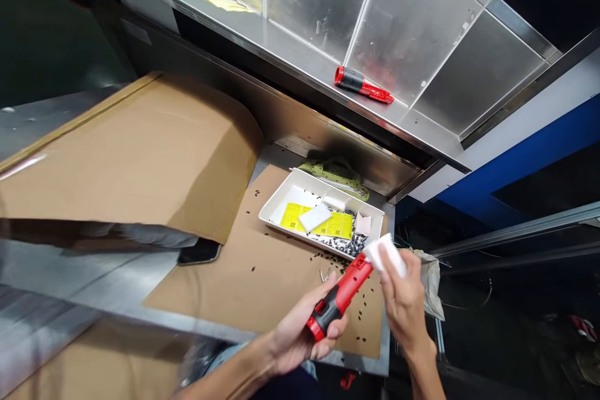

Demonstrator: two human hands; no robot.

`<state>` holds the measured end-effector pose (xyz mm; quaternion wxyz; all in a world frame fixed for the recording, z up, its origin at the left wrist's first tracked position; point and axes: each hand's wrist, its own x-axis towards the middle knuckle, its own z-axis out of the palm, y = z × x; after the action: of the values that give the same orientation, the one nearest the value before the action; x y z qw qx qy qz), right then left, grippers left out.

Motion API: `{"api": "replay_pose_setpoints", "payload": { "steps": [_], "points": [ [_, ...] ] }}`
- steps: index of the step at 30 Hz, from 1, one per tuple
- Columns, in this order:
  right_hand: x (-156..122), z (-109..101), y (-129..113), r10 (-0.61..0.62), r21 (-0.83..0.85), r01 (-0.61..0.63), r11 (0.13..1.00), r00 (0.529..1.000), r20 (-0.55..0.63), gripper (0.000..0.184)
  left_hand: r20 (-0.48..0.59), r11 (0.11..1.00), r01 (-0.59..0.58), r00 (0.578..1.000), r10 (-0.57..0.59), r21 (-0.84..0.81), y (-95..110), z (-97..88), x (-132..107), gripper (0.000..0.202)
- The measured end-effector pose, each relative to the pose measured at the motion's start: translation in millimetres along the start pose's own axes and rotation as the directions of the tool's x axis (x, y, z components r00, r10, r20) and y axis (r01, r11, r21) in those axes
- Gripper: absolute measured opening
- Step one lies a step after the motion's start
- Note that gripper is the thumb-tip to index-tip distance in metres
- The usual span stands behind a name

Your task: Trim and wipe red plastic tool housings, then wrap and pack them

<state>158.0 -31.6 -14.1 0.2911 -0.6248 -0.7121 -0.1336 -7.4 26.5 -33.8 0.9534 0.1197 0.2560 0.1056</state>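
Red and black plastic, by its look, is seen in the housing [350, 285] held above the table [384, 359], toward the near right corner. Its black lower part is wrapped by the left hand [302, 322], and a white pad [397, 257] is pinched in the right hand [407, 297] at the housing's upper tip, close to the table's right edge.

The housing can be judged stiff and fairly light, perhaps slippery along the smooth red part; it is best gripped around the darker section. The pad is probably soft and very light, and is best taken by its sides.

Two housings are counted: the one held, and a second housing [363, 84] lying on the metal shelf [300, 55] beyond the table's far edge. One white tray [300, 190] is set near the table's far right corner. In it, one white block [315, 218] and one pinkish block [363, 224] are plainly made out; the yellow labels [341, 225] are partly covered, so their number cannot be fairly told. Dark bits [360, 312] are scattered too thickly to be counted.
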Motion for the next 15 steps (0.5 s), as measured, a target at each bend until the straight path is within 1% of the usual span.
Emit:
{"api": "replay_pose_setpoints", "payload": {
  "steps": [1,2,4,5,8,9,12,13,15],
  "points": [
    [-1.7,-1.3,-1.6,0.011,-0.011,-0.011,1.0,1.0,-0.024,0.041,-0.005,1.0,-0.005,1.0,0.005,0.019,0.0,1.4,-1.0,0.051],
    [-3.4,-1.7,-3.2,-0.009,-0.002,0.009,1.0,1.0,-0.024,0.042,-0.013,0.999,-0.009,1.0,0.01,0.034,-0.2,2.3,-1.7,0.054],
    [-5.7,-1.0,-6.0,-0.086,0.039,0.085,0.996,0.996,0.01,0.042,-0.026,0.999,-0.021,0.999,0.022,0.048,-1.4,2.3,-2.2,0.058],
    [-6.2,-0.5,-6.9,-0.095,0.034,0.094,0.995,0.995,0.026,0.041,-0.021,0.998,-0.025,0.999,0.026,0.053,-2.2,1.7,-2.1,0.059],
    [-5.1,-0.4,-7.6,0.006,-0.078,-0.005,0.997,1.0,0.004,0.039,0.014,0.994,-0.057,0.998,0.056,0.09,-4.9,0.1,-1.4,0.061],
    [-4.7,-0.7,-7.9,0.01,-0.088,-0.01,0.996,1.0,0.002,0.04,0.001,0.991,-0.072,0.997,0.072,0.111,-5.4,0.0,-1.2,0.064],
    [-3.9,-0.3,-9.2,-0.105,-0.021,0.106,0.994,0.993,0.057,0.044,-0.089,0.976,-0.098,0.989,0.117,0.194,-5.4,1.2,-1.4,0.074],
    [-3.6,0.6,-9.2,-0.117,-0.027,0.119,0.992,0.991,0.063,0.044,-0.1,0.971,-0.102,0.987,0.126,0.218,-5.0,1.6,-1.7,0.075],
    [-3.1,3.6,-8.7,-0.051,-0.104,0.054,0.993,0.998,0.037,0.042,-0.082,0.961,-0.119,0.986,0.143,0.249,-4.3,1.9,-2.1,0.075]
  ]
}}
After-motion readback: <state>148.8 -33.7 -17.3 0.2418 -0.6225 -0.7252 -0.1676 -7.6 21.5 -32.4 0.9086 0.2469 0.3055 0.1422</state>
